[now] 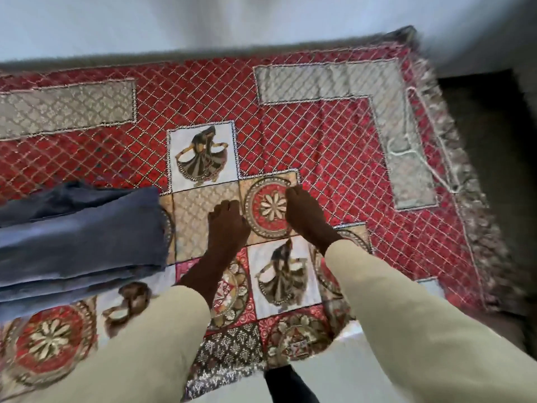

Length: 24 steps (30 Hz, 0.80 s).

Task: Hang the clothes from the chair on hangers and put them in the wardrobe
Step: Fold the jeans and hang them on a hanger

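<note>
Folded blue garment (78, 242) lengthwise left-to-right, beside left hand (228, 225).

You find no readable text, label, brand, number or sign in this view. The patterned bedspread (319, 117) carries only woven figures and ornaments, no lettering.

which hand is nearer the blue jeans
Left. The left hand rests on the patterned cloth just right of the folded blue jeans; the right hand lies further right, beyond it.
</note>
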### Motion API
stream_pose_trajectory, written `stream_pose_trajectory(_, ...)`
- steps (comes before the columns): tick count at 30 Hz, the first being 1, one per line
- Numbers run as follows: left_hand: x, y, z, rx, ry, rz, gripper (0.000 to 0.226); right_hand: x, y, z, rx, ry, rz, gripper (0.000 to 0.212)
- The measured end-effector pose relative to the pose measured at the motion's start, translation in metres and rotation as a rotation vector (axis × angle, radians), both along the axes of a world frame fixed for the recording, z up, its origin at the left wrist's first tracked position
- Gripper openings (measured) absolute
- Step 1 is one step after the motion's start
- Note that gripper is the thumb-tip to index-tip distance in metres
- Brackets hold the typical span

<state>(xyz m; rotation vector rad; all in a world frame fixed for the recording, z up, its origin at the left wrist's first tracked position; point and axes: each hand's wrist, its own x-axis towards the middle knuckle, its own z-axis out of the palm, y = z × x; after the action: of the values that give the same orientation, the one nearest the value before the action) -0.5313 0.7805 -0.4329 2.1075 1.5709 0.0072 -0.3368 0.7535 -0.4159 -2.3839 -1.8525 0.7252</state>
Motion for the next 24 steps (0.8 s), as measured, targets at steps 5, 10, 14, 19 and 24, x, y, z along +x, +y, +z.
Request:
stream_pose_trajectory(5, 0.146, -0.022, 0.002, -0.029, -0.036, -0.116, 0.047, 0.162, -0.049, 0.013, -0.002, -0.1, -0.164, 0.039)
stream_pose_trajectory(10, 0.263, -0.015, 0.002, 0.007, -0.089, -0.271, 0.052, 0.288, -0.076, 0.006, -0.075, -0.23, -0.339, 0.038)
stream_pose_trajectory(14, 0.326, 0.002, 0.006, 0.01, -0.053, -0.359, 0.062, 0.351, -0.082, -0.014, -0.094, -0.335, -0.314, 0.046)
stream_pose_trajectory(19, 0.362, 0.019, -0.007, -0.021, -0.026, -0.39, 0.068, 0.395, -0.068, -0.049, -0.098, -0.352, -0.474, 0.072)
stream_pose_trajectory(24, 0.362, 0.02, -0.024, -0.015, -0.07, -0.364, 0.066, 0.409, -0.074, -0.066, -0.09, -0.357, -0.492, 0.048)
